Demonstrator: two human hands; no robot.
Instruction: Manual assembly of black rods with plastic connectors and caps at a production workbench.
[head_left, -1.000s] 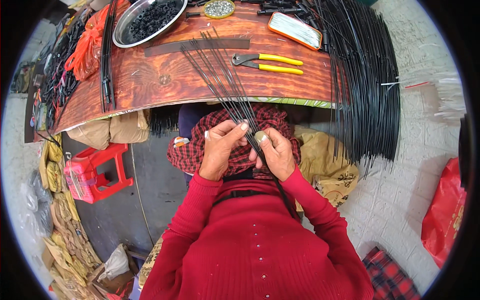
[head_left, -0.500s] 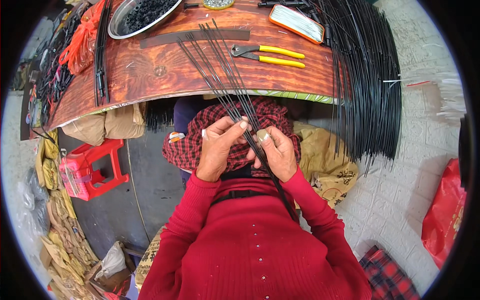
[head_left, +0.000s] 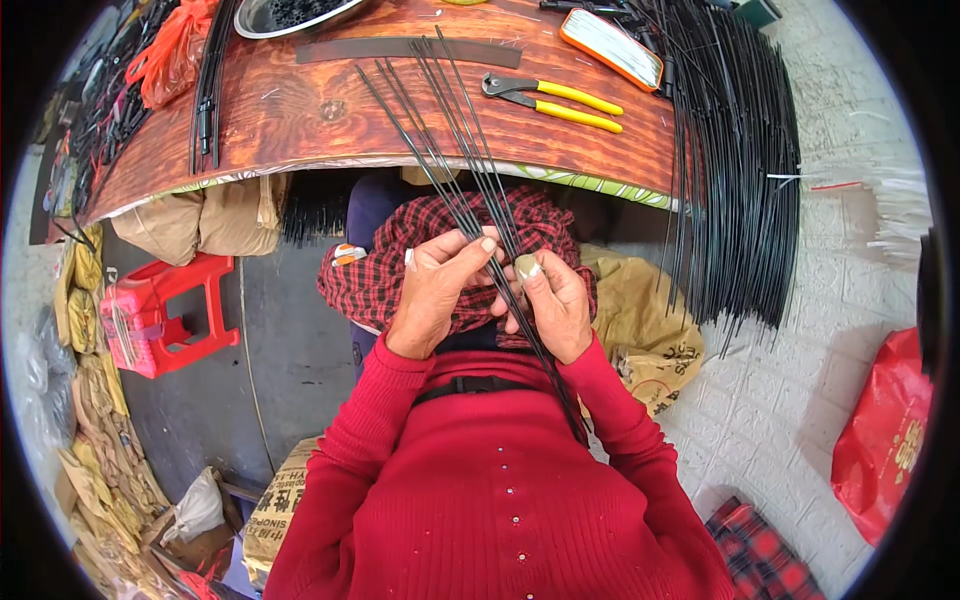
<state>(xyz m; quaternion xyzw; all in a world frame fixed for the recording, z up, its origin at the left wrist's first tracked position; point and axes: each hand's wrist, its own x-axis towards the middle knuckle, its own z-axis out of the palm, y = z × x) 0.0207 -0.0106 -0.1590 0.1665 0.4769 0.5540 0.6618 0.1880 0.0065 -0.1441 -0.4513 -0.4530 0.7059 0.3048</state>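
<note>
- The rods (head_left: 541,350), thin and black, are in both hands over the checked cloth (head_left: 375,260), slanting from above the table (head_left: 260,130) down to the right side of the sweater (head_left: 510,475)
- Left hand (head_left: 435,285): closed in a pinch, thumb over the rods
- Right hand (head_left: 558,310): thumb and fingers together at the bundle's right side, near the left thumb; whether it bears on every rod, I cannot tell
- Beyond the hands the rods fan into two loose groups with a gap between; toward the body they draw into one narrow bundle
- Likely light, being so thin and carried by fingertips
- Probably stiff lengthwise, with some spring: the far ends reach over the table with little sag, but a sideways push should bend them
- Their slight sheen suggests a smooth surface, so single rods may slip past their neighbours if the pinch slackens
- Not brittle, I would judge, though a sharp kink could spoil one
- Best hold: near the thumbs, where the bundle narrows; the splayed tips look a poor place, apt to swing and cross
</note>
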